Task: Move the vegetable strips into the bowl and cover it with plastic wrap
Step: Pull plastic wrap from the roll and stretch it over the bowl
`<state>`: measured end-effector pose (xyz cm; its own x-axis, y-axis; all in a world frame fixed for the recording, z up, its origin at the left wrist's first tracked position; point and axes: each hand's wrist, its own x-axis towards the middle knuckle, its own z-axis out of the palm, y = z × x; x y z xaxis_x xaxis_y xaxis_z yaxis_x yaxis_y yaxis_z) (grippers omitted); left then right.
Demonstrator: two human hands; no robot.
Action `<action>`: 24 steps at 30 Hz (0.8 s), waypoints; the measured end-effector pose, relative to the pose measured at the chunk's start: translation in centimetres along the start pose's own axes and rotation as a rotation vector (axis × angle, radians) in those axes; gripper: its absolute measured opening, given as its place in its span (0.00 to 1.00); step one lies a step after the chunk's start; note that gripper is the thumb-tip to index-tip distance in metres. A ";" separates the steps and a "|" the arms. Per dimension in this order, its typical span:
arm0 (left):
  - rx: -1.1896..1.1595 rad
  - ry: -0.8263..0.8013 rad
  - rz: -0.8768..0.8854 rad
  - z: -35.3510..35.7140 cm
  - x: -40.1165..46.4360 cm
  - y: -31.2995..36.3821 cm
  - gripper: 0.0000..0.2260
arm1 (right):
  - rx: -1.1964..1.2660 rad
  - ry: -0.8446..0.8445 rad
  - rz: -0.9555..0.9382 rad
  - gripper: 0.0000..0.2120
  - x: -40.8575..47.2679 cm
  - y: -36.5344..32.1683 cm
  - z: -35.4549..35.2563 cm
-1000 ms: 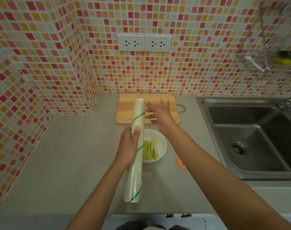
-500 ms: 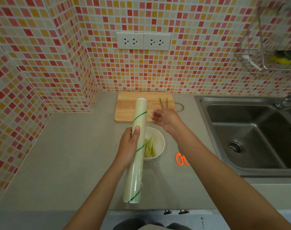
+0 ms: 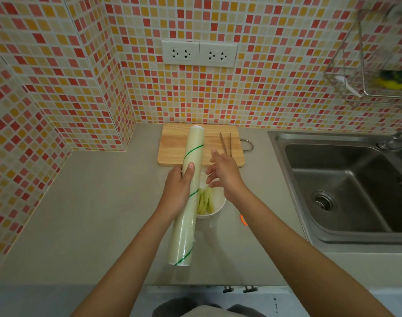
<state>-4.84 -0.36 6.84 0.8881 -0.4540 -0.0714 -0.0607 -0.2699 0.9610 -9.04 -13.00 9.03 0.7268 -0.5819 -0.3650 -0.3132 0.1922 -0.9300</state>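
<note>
A long roll of plastic wrap (image 3: 191,170) with a green spiral line is held lengthwise above the counter, my left hand (image 3: 178,193) gripping its middle. Just right of the roll sits a white bowl (image 3: 215,209) holding pale green vegetable strips (image 3: 204,201); the roll and my hands hide part of it. My right hand (image 3: 223,172) hovers over the bowl's far side with fingers spread, holding nothing that I can make out.
A wooden cutting board (image 3: 172,145) lies against the tiled wall with metal tongs (image 3: 226,144) on it. A steel sink (image 3: 346,186) is set into the counter at right. An orange object (image 3: 243,220) peeks out beside my right forearm. A wire rack (image 3: 374,65) hangs upper right.
My right hand has drawn back from the roll's upper part toward the bowl, fingers spread. The roll and my left hand have stayed in place.
</note>
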 end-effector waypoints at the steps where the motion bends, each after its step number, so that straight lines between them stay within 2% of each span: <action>1: 0.013 0.013 0.005 0.1 0.1 0.1 0.18 | -0.053 -0.020 -0.003 0.15 -0.3 0.2 0.3; 4: 0.073 0.038 0.045 0.1 0.6 0.5 0.18 | -0.135 -0.082 -0.062 0.09 -0.8 0.6 1.0; 7: 0.101 0.045 0.070 -0.3 0.8 0.5 0.17 | -0.151 -0.048 -0.089 0.10 -0.4 0.1 0.2; 11: 0.087 0.032 0.059 -0.4 1.2 0.8 0.17 | -0.085 -0.056 -0.048 0.07 -0.6 0.2 -0.5; 14: 0.110 0.041 0.081 0.0 1.4 0.9 0.16 | -0.154 -0.069 -0.043 0.15 -1.4 1.1 0.4; 19: 0.159 0.049 0.102 0.1 1.9 1.1 0.16 | -0.234 -0.058 -0.123 0.11 -1.9 2.0 0.9; 24: 0.127 0.050 0.048 0.4 2.2 1.2 0.16 | -0.204 -0.031 -0.083 0.10 -1.6 1.7 0.0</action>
<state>-3.08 -2.01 7.72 0.9041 -0.4273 -0.0095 -0.1585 -0.3556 0.9211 -10.70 -11.78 8.02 0.7725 -0.5643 -0.2911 -0.3661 -0.0213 -0.9303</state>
